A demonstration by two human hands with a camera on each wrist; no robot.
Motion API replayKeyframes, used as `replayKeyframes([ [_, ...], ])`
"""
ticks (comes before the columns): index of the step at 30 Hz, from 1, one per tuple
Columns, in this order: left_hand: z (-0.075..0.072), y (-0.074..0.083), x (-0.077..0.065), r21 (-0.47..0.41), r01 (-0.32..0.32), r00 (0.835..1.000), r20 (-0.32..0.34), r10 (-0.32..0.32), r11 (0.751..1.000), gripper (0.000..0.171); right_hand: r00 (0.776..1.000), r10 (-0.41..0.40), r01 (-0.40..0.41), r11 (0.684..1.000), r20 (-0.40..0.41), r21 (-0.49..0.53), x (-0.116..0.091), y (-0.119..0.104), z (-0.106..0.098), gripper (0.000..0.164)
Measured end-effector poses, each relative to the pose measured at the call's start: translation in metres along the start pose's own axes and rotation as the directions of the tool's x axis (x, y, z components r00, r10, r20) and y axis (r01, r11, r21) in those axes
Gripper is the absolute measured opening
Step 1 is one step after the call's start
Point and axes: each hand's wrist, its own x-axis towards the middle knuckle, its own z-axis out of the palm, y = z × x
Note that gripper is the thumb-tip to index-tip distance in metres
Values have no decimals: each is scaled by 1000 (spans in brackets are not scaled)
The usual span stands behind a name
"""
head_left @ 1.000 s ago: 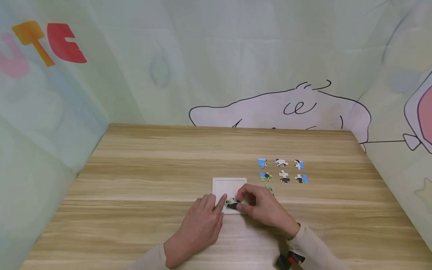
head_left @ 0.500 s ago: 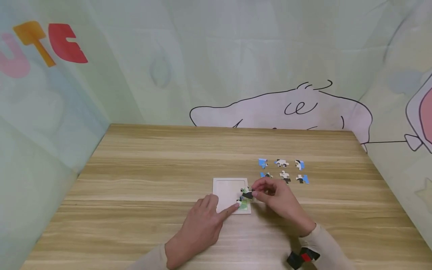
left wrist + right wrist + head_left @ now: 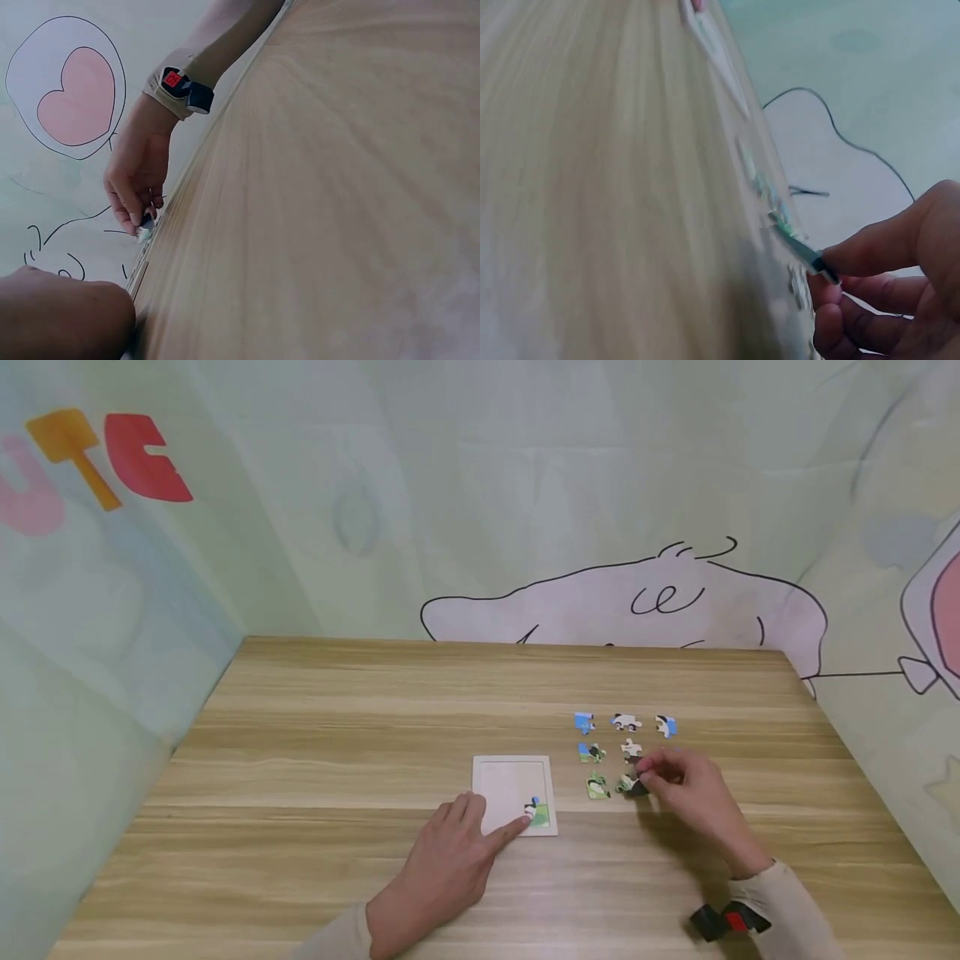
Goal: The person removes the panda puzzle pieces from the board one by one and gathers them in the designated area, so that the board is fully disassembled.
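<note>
My left hand [image 3: 447, 853] lies at the near left of a white square puzzle tray [image 3: 495, 781]. Its straight index finger rests on a green, white and blue puzzle piece [image 3: 541, 815] in the tray's near right corner. To the right of the tray, my right hand [image 3: 696, 793] pinches a black, white and green puzzle piece [image 3: 628, 786] between thumb and fingers, low over the table. In the right wrist view, this jigsaw piece [image 3: 799, 241] appears edge-on and tilted. Beside it lies a green and white piece [image 3: 597, 787].
Several loose puzzle pieces lie in rows right of the tray, among them a blue one [image 3: 584, 722] and a white one [image 3: 626, 722]. The right hand partly covers this group. A printed cloth backdrop [image 3: 450, 510] stands behind the wooden table [image 3: 337, 735].
My right hand has carried the pinched puzzle piece from over the tray to the right, beside the loose pieces. My left index finger has shifted right onto the corner piece and stayed there.
</note>
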Motion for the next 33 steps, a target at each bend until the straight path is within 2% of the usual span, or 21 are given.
replayKeyframes([
  [4, 1, 0, 0, -3, 0, 1000, -9, 0, 1000, 52, 1000, 0, 1, 996, 1, -88, -2, 8, 0, 11],
  [11, 2, 0, -1, -15, 2, 1000, -28, -2, 1000, 54, 992, -71, 47, 975, -101, -219, -6, 10, 8, 9],
  [16, 2, 0, -1, -14, -2, 999, -36, 1, 1000, 54, 982, -122, 85, 968, -147, -235, -7, 7, 14, 11],
  [19, 2, 0, -1, -9, -3, 999, -42, 3, 1000, 55, 973, -177, 143, 966, -148, -214, -9, -1, 19, 13],
  [22, 2, 0, -1, -4, -3, 999, -45, 3, 1000, 55, 960, -263, 242, 953, -101, -180, -11, -14, 27, 18],
  [26, 1, 0, -1, -1, -2, 1000, -29, 2, 1000, 54, 927, -374, 373, 923, 5, -92, -13, -32, 44, 26],
  [30, 1, 0, -1, 2, -5, 1000, -30, 5, 1000, 54, 892, -443, 446, 895, 85, -15, -12, -44, 61, 29],
  [33, 1, -1, 0, 11, -11, 999, -37, 12, 1000, 53, 881, -454, 460, 888, 131, -16, -11, -49, 71, 30],
])
